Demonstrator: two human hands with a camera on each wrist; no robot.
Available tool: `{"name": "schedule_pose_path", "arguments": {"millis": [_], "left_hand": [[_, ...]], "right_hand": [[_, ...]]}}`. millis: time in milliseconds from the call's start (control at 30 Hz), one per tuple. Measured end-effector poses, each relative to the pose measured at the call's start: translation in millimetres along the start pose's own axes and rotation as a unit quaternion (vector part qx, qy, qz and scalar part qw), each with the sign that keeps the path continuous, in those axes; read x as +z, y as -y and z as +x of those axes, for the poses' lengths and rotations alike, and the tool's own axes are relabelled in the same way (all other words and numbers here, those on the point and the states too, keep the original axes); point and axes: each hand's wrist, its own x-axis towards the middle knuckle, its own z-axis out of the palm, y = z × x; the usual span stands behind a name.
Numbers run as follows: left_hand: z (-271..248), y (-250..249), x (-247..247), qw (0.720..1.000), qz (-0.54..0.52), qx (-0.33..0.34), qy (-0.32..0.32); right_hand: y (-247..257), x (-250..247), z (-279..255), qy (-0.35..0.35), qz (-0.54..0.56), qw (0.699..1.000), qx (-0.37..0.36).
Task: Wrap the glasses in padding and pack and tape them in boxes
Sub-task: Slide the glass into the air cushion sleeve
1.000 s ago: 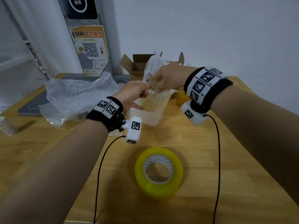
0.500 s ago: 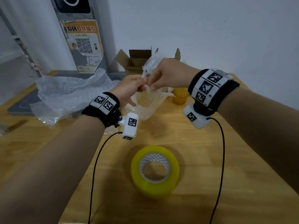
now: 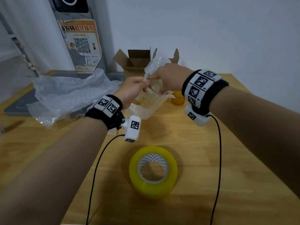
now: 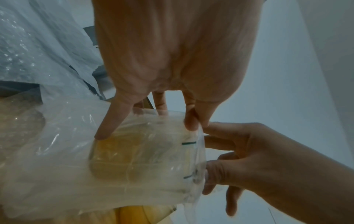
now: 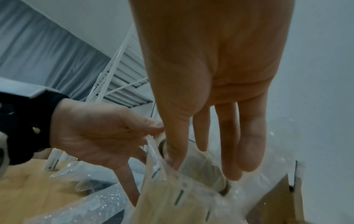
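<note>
On the wooden table (image 3: 203,143), at frame centre, both hands pinch the wrap (image 3: 150,69) around a glass (image 4: 134,159): left hand (image 3: 131,91), right hand (image 3: 168,77).

Glass (image 4: 134,154) blurred behind bubble wrap (image 4: 57,174); orange object (image 3: 178,99) partly hidden by right hand (image 3: 170,77).

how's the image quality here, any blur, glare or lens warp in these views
Head view: dim and soft, wide-angle bend at the edges, tape roll shadowing the table. Left wrist view: left hand looms large and blurred, bubble wrap hazy with small glints. Right wrist view: right hand fills the frame, background lines bowed.
</note>
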Motion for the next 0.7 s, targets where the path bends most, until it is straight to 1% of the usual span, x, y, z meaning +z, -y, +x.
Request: {"name": "schedule_pose_path", "arguments": {"millis": [133,267,333,400,467,567,633,700], "left_hand": [[-1.6,6.5,-3.8,1.000,-0.017,0.008,-0.001],[-3.9,10.6,-6.2,1.000,-0.018,0.015,0.002],[-3.8,11.9,-8.1,1.000,-0.016,0.025,0.005],[-3.8,15.3,-10.9,0.999,-0.022,0.034,0.003],[-3.9,19.7,-12.5,0.999,-0.032,0.038,-0.001],[-6.0,23.0,-12.0,0.998,-0.039,0.039,-0.014],[-6.6,23.3,-12.0,0.998,-0.034,0.041,-0.016],[-7.2,23.2,-13.6,0.998,-0.034,0.043,-0.012]], "right_hand": [[-0.5,0.8,-0.5,0.012,0.055,0.998,-0.014],[6.2,1.9,1.6,0.015,0.073,0.997,-0.025],[8.9,3.7,4.7,0.006,0.080,0.996,-0.024],[12.5,6.9,10.1,-0.006,0.073,0.997,-0.029],[18.7,11.8,19.7,-0.012,0.042,0.999,-0.021],[30.3,21.7,30.2,-0.043,-0.031,0.998,0.026],[35.2,27.4,34.2,-0.052,-0.047,0.997,0.040],[37.0,31.2,37.9,-0.066,-0.038,0.996,0.045]]}}
